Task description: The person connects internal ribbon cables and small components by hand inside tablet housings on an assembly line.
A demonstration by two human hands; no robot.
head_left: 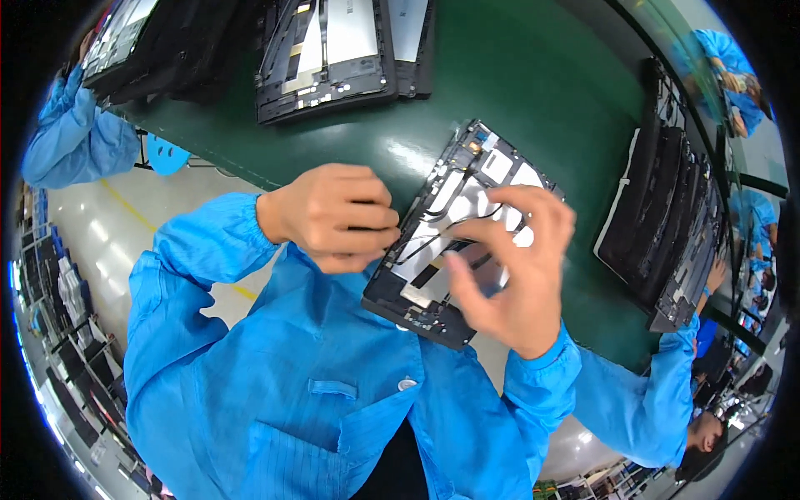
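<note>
An opened tablet [427, 279] lies slanted before me, its silver plates, small boards and black frame exposed. Its lower end reaches past the front of the green table. My left hand [337, 218] is closed, its curled fingers at the tablet's left long edge; the thumb is hidden. Over the middle of the tablet is my right hand [527, 271], slightly blurred, with thumb and forefinger apart. A thin black cable [427, 243] loops across the silver plates, passing close to the right forefinger. I cannot make out whether that finger touches it.
Several more opened tablets [350, 75] lie at the far side of the green table [508, 67]. A dark stack [179, 54] stands at far left. On the right, several dark tablet bodies [667, 200] lean in a row. Co-workers in blue sleeves [633, 408] sit nearby.
</note>
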